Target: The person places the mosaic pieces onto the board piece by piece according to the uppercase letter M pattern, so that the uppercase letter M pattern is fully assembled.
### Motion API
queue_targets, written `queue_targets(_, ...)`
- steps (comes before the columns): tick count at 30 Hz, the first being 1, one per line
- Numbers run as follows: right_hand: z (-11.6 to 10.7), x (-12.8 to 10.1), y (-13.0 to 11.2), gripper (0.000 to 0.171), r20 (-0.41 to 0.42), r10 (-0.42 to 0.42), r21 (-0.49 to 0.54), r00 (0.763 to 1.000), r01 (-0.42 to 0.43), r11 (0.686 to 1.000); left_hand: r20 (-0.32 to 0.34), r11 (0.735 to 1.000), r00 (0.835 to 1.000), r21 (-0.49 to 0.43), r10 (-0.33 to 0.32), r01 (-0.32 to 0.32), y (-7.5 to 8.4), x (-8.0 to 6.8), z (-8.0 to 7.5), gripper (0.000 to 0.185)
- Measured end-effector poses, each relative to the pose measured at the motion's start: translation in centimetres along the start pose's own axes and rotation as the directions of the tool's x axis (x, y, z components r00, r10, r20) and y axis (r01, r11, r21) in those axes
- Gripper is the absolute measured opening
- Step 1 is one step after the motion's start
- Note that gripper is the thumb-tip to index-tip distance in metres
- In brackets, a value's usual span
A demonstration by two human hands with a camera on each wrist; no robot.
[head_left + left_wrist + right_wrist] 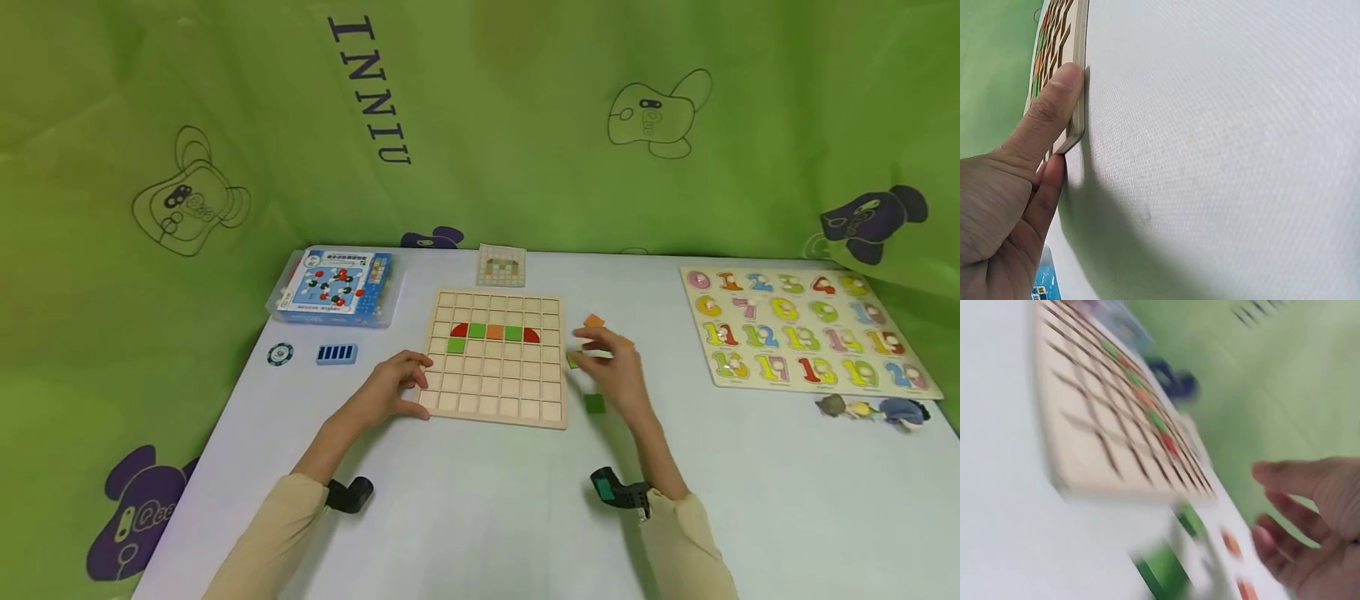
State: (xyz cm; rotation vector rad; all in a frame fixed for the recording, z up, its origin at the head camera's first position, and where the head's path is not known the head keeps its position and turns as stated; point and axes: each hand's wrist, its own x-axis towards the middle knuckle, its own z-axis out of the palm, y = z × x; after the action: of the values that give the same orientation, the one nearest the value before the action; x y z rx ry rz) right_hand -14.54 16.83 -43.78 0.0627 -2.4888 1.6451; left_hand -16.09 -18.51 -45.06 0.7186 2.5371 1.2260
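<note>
A square wooden grid board (491, 377) lies on the table. One row holds red, green and orange tiles, with a green tile (456, 345) below its left end. My left hand (392, 385) grips the board's near left corner; in the left wrist view the thumb (1060, 94) lies along the front edge and fingers touch the side. Over the loose tiles to the right of the board is my right hand (617, 371), its thumb and fingers apart with nothing between them. A green tile (595, 404) and an orange tile (594, 320) lie near it.
Behind the board stands a small pattern card (501, 267). At left are a plastic box (333, 287), a blue block (337, 354) and a round chip (281, 354). A number puzzle (806, 329) lies at right, with small figures (873, 409) in front.
</note>
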Motion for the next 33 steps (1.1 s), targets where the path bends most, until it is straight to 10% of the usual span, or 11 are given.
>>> queue_targets(5,-4.3,0.0,2.9,0.039,-0.173,0.153,-0.061,0.973,-0.166,0.984,0.002,1.0,1.0,-0.005,-0.016,0.016,0.0,0.0,0.2,0.036)
queue_targets(11,-5.8,0.5,5.4,0.047,-0.061,0.222,-0.135,0.973,-0.228,0.964,-0.008,1.0,1.0,-0.011,-0.003,0.003,-0.2,-0.3,0.2,0.037)
queue_targets(22,-6.3,0.9,6.4,0.034,-0.093,0.17,-0.126,0.981,-0.181,0.975,-0.007,1.0,1.0,-0.018,0.009,-0.009,-0.3,-0.1,0.2,0.036)
queue_targets(33,-6.3,-0.3,5.2,0.039,-0.051,0.255,0.029,0.966,-0.254,0.967,0.03,0.996,0.997,0.051,0.067,-0.068,-0.7,-0.2,-0.1,0.036)
